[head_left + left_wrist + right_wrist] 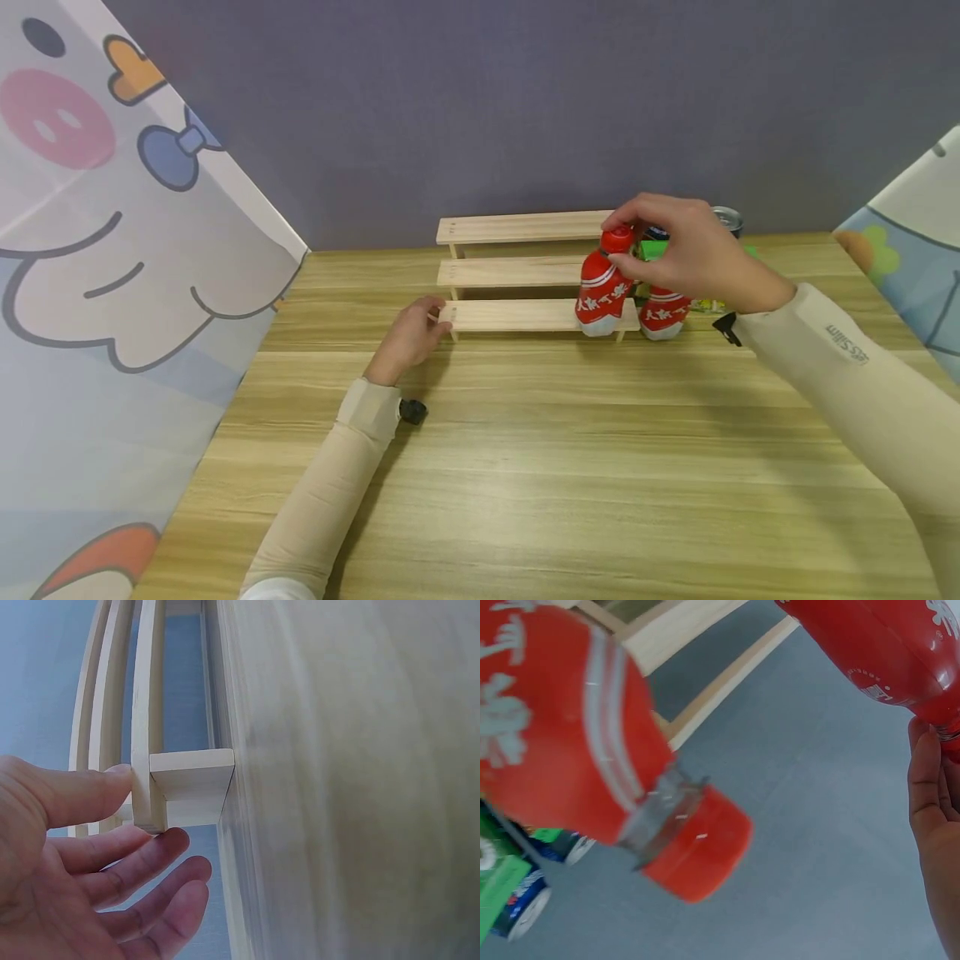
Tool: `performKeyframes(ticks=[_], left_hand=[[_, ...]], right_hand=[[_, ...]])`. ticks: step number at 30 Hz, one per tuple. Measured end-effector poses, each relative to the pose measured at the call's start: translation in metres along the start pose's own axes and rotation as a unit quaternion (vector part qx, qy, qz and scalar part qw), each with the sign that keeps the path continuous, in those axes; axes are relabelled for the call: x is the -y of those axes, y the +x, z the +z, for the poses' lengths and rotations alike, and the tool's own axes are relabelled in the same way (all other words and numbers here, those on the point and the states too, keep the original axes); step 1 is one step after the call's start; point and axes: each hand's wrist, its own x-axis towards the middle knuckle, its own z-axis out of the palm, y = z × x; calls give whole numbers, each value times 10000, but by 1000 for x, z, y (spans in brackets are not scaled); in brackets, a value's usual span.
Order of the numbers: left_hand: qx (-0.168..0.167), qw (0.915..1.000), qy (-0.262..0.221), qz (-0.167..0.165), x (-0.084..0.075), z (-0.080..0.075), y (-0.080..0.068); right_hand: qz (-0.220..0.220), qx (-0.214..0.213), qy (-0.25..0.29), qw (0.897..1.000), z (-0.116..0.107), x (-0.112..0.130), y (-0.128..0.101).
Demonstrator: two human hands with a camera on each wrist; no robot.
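Note:
My right hand [678, 242] pinches a red plastic bottle [600, 292] with white lettering by its capped neck. That bottle is upright with a slight tilt, overlapping the right part of the lowest board of a three-tier wooden display rack [510, 313]. In the right wrist view the held bottle [885, 652] fills the top right corner, fingers at its neck. A second red bottle [665, 317] stands just right of the rack, partly hidden by my right hand. My left hand [411, 333] grips the left end of the lowest board, thumb on one face and fingers around the edge.
Behind the second bottle are a green package [654, 249] and a can [727, 220], partly covered by the right hand. A grey panel [480, 108] rises behind the rack. Cartoon-printed sheets [150, 275] border the wooden table [510, 467] on both sides.

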Motion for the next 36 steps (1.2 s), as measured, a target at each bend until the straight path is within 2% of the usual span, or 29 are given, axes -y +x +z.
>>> performKeyframes(ticks=[11, 20, 29, 36], left_hand=[[-187, 9996, -85, 190, 2, 2, -2], [-157, 9998, -88, 131, 0, 0, -2], [-195, 9997, -60, 123, 0, 1, -2], [-167, 9996, -86, 191, 1, 0, -2]], right_hand=[[51, -210, -445, 9988, -6, -6, -27], [-92, -473, -458, 9978, -16, -10, -50], [-38, -500, -457, 9977, -32, -10, -81], [232, -497, -949, 9940, -44, -13, -106]])
